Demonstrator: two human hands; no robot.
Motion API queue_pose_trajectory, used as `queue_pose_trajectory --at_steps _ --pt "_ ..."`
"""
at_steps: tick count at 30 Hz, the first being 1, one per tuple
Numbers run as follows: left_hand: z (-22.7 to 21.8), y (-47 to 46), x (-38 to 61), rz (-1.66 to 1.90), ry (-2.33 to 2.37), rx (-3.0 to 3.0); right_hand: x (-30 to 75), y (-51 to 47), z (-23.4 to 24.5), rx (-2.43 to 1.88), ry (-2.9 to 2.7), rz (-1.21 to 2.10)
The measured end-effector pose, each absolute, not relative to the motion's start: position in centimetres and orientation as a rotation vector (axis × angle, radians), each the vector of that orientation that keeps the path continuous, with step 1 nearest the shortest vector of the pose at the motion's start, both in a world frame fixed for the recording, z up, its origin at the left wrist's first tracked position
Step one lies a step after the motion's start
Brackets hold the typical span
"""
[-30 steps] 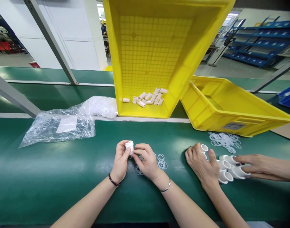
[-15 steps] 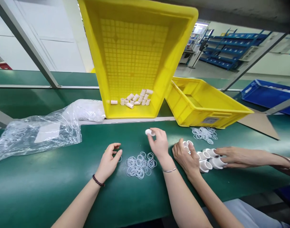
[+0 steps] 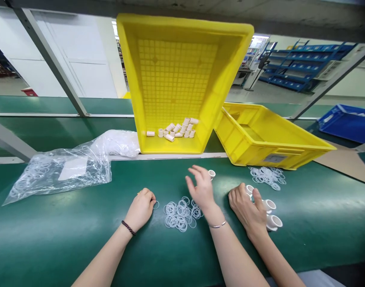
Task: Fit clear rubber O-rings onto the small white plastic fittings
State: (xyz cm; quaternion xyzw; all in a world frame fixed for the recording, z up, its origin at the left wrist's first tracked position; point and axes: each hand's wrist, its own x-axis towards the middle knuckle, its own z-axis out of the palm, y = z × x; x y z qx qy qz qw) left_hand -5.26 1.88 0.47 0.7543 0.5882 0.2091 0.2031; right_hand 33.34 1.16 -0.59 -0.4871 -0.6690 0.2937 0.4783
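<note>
My left hand [image 3: 141, 209] rests low on the green bench with its fingers pinched at a thin translucent ring [image 3: 156, 205]. Between my hands lies a loose pile of similar rings [image 3: 181, 215]. My right hand [image 3: 200, 187] is above the pile's far right side, fingers spread and holding nothing. Just beyond its knuckles a short white plastic pipe fitting [image 3: 211, 174] stands on the bench, partly covered by that hand. Several more pipe pieces [image 3: 169, 137] lie in the bottom of the tilted yellow bin [image 3: 170, 150].
A co-worker's hand [image 3: 248, 207] is close on my right, among white pipe fittings [image 3: 273, 222]. Behind it lie another ring pile [image 3: 267, 176] and a second yellow bin [image 3: 269, 149]. A clear plastic bag of rings [image 3: 63, 169] lies at left. A blue bin [image 3: 346, 123] stands far right.
My right hand has let go of the white pipe fitting and spread its fingers. My left fingers have closed on a ring. One co-worker's hand has left view, and fewer fittings stand there.
</note>
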Motion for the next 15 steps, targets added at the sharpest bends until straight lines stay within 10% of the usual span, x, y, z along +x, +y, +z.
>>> queue_pose_trajectory --at_steps 15 --pt "-1.1 1.5 -3.1 1.161 1.343 1.521 15.8 4.7 2.5 -1.253 -1.681 0.703"
